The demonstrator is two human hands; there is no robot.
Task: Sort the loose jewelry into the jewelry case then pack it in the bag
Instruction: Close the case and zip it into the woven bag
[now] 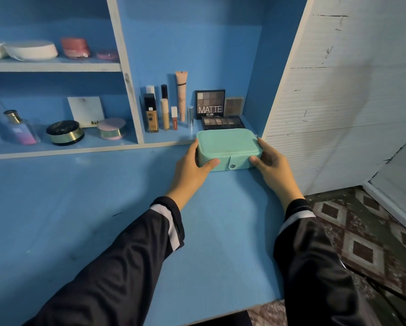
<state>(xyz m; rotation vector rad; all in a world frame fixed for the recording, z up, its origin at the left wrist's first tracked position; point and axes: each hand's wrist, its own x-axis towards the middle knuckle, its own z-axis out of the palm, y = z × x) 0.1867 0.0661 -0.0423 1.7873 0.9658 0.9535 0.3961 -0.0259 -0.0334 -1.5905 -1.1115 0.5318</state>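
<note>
Two sleeves [126,267], left hand [190,170] and right hand [272,165] gripping one mint jewelry case [228,142]

Wearer's arms: two long black sleeves, hands bare.
Glossy, loose, creased black fabric on the left sleeve [126,267] and right sleeve [315,267]; each has a white band [168,223] just behind a plain black cuff [164,203], at the end nearest the jewelry case [228,142]; left hand [190,170] and right hand [272,165] uncovered.
</note>
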